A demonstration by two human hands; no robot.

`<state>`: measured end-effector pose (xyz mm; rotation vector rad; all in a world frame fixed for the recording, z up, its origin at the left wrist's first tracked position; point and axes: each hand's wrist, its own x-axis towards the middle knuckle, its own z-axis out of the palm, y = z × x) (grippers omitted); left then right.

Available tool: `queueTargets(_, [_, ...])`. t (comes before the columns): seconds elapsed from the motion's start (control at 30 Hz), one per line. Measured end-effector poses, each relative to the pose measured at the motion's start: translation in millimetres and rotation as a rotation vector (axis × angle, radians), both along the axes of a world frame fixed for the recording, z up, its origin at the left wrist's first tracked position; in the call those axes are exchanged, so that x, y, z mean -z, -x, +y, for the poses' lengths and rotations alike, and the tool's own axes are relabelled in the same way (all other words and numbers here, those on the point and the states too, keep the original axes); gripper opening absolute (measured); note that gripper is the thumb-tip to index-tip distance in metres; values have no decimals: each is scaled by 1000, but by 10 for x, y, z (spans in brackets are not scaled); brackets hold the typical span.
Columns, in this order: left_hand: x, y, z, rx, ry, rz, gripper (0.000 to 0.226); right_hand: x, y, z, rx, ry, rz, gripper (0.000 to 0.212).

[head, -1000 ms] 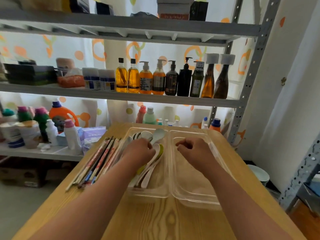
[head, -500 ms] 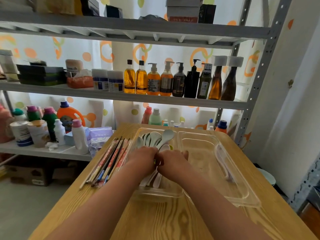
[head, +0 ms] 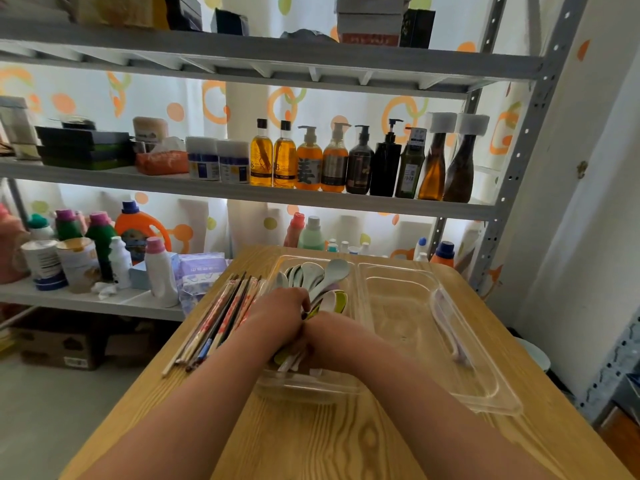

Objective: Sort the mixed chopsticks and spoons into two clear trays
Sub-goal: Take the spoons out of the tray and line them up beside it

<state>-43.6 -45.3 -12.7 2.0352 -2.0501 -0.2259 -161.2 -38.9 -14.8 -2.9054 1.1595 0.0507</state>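
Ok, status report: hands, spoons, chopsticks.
Left hand grips spoons in left tray; right hand beside it, fingers hidden. Chopsticks bundled on table, left of tray. Nothing blocking.

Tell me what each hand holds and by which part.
The left hand grips the bunched spoons around their handles, bowls pointing away, inside the left tray. The right hand lies against them, but its grip is hidden.

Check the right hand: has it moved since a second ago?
Yes. The right hand crossed leftward, from over the right tray into the left tray, and now sits against the left hand among the spoons.
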Motion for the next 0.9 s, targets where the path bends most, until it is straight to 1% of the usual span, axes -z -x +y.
queueTargets(0.07, [-1,-24,16,-4,5,16,34,-3,-10,16,-47,72,19,24])
queueTargets(0.17, [-3,-38,30,-19,25,12,28,9,1,1,-59,87,19,21])
queueTargets(0.27, [-9,-58,27,-25,43,3,22,-24,53,22,-102,132,-67,19])
queueTargets(0.37, [-23,-55,43,-8,50,-11,24,-100,148,79,-138,200,-220,26])
queueTargets(0.47, [-29,-26,74,6,71,39,21,-151,271,96,-49,241,-383,29])
queueTargets(0.53, [-17,-4,73,-3,92,90,25,-148,330,82,45,256,-421,26])
queueTargets(0.6, [-12,30,65,-4,104,119,28,-149,362,78,126,180,-484,25])
queueTargets(0.67, [-8,84,57,-4,89,120,30,-177,390,86,198,55,-545,25])
queueTargets(0.73, [-11,143,57,-6,63,128,32,-217,418,94,254,-62,-545,25])
queueTargets(0.8, [-12,188,62,-10,50,168,33,-227,416,99,307,-116,-486,23])
queueTargets(0.87, [-14,216,72,-14,70,196,34,-236,400,102,359,-59,-421,24])
queueTargets(0.9, [-19,230,85,-17,80,197,34,-242,401,100,379,-16,-418,24])
